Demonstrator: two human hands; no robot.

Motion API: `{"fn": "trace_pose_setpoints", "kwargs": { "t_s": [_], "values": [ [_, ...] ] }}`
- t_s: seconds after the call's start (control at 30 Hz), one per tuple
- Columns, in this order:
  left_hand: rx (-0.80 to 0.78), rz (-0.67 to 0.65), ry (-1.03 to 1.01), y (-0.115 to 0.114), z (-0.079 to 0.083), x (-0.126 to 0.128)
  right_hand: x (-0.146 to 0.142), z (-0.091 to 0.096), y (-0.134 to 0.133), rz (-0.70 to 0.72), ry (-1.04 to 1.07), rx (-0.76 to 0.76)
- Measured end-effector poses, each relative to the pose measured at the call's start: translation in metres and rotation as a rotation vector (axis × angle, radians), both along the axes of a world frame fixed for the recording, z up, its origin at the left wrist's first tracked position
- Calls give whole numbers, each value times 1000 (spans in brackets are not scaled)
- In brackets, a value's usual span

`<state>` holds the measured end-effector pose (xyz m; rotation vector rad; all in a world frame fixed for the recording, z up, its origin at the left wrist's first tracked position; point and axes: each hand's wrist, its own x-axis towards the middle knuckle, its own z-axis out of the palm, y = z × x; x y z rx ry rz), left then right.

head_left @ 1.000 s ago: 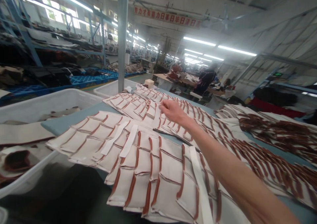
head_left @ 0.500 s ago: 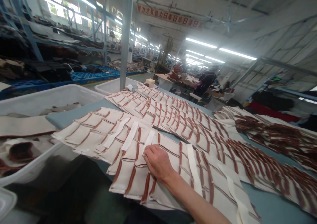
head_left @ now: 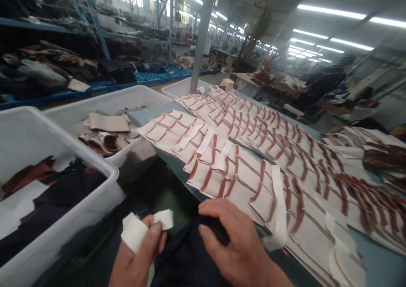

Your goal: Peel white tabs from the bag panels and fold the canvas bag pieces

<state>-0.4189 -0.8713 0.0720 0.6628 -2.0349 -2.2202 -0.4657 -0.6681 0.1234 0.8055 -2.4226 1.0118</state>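
A worker's right hand (head_left: 236, 238) has withdrawn, thumb and fingers apart, from the cream, brown-edged fabric panels (head_left: 249, 158), leaving a short, flat white strip (head_left: 223, 155) lying across them, while the left hand (head_left: 146, 245) pinches a folded white band (head_left: 133, 233) near the lap.

white strip (head_left: 134, 233) — partly hidden in left grip (head_left: 150, 240) | distant person (head_left: 321, 85) — blurred

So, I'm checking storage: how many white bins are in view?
3: a near bin at lower left, a second bin behind it, and a third bin beyond, partly behind the grey post; more may be hidden.
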Motion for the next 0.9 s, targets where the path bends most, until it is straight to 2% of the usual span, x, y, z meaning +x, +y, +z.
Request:
{"fn": "trace_pose_setpoints", "kwargs": {
  "t_s": [0.1,0.27,0.4,0.6,0.73,0.9],
  "values": [
    [-29,-127,93,1,6,-2,20,-5,-29,37,-17,-116],
    [-56,-80,102,7,16,4,30,-16,-53,-43,-176,-176],
    [-41,-62,70,9,19,12,35,-14,-54,-45,-206,-213],
    [-61,-79,52,8,19,18,35,-5,-45,-18,-166,-149],
    [-117,-222,164,2,16,12,32,-2,-40,-5,-86,-122],
    [-217,-337,263,-1,15,6,26,2,-30,113,-174,-33]
  ]
}}
